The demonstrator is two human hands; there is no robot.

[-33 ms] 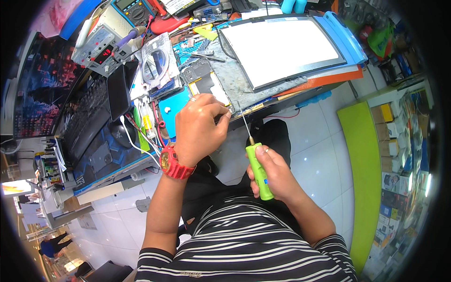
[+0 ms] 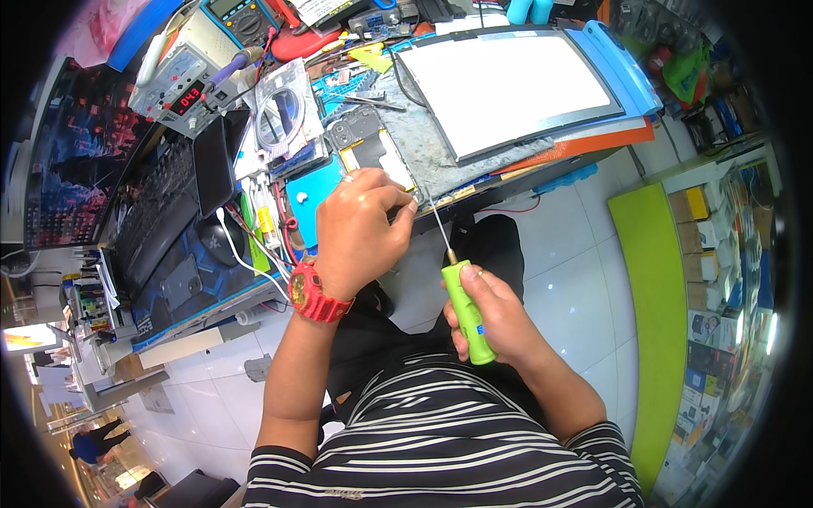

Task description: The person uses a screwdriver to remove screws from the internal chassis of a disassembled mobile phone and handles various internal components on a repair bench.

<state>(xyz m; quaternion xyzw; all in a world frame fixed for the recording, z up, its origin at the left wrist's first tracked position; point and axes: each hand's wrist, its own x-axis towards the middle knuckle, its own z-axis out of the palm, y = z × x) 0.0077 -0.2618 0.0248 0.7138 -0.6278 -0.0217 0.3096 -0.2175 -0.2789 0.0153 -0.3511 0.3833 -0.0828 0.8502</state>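
Cluttered bench (image 2: 453, 161), upper centre of frame, bears dark opened phone (image 2: 366, 151); left hand (image 2: 366, 222) at its lower edge, hold unclear; right hand (image 2: 498, 311) clasps lime-handled, thin-shafted tool (image 2: 458, 292).

Near end of opened phone (image 2: 367, 152) partly covered by left hand (image 2: 368, 224), whatever that hand touches hidden, tip of screwdriver (image 2: 458, 292) beside the phone too fine to make out, multimeter (image 2: 241, 21) beyond the phone cut off by picture edge

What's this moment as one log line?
left hand: at opened black rectangular phone; right hand: gripping green-handled thin metal-shafted tool; rest: white rectangular panel
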